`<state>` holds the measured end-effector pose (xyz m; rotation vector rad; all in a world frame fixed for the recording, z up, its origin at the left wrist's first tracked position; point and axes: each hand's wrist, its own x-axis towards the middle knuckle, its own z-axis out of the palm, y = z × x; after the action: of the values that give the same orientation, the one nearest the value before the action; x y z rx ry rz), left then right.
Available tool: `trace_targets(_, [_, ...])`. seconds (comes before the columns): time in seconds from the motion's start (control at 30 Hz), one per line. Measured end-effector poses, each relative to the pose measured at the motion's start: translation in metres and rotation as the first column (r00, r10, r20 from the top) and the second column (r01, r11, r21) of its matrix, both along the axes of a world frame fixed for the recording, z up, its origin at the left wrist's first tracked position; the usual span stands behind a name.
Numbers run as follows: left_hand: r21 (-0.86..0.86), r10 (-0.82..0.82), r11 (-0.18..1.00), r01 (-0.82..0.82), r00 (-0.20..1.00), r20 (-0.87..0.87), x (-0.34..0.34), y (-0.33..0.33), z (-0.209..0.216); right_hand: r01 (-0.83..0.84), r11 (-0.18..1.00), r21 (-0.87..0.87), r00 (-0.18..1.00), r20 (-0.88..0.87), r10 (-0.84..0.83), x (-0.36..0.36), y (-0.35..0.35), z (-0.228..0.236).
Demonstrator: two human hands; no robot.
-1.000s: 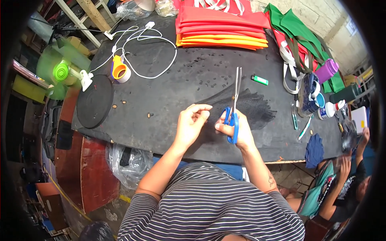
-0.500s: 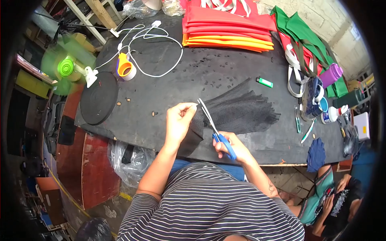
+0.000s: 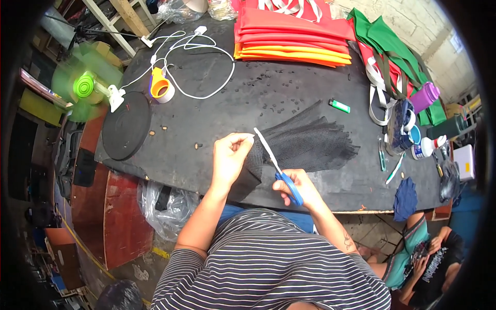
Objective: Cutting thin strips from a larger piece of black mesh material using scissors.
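Note:
My left hand pinches the upper edge of a piece of black mesh fabric, which hangs down toward the table's near edge. In my right hand is a pair of scissors with blue handles. Its blades lie closed together and point up and left, the tips just beside my left fingertips. A fanned stack of black mesh pieces lies on the table behind and to the right of the scissors. Small dark scraps are scattered beyond the stack.
A green lighter lies past the mesh. Folded red and orange fabric is piled at the back. To the left are a tape dispenser, a white cable, a black disc and a spinning green fan. Another person sits at lower right.
The scissor blades, slightly apart before, have come together near my left fingertips. My left hand stays nearly in place on the mesh.

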<state>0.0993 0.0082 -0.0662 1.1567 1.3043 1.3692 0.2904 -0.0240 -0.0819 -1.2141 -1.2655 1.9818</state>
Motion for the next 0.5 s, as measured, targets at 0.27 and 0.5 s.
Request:
trace_targets(0.27, [0.029,-0.193,0.981,0.194,0.981,-0.018,0.03,-0.001,0.008,0.392,0.859,0.33,0.906,-0.301,-0.297,-0.005,0.021,0.011])
trace_targets(0.5, [-0.164,-0.531,0.828,0.537,0.843,0.078,0.028,-0.007,0.0,0.622,0.694,0.361,0.771,-0.436,-0.464,0.05,0.051,0.056])
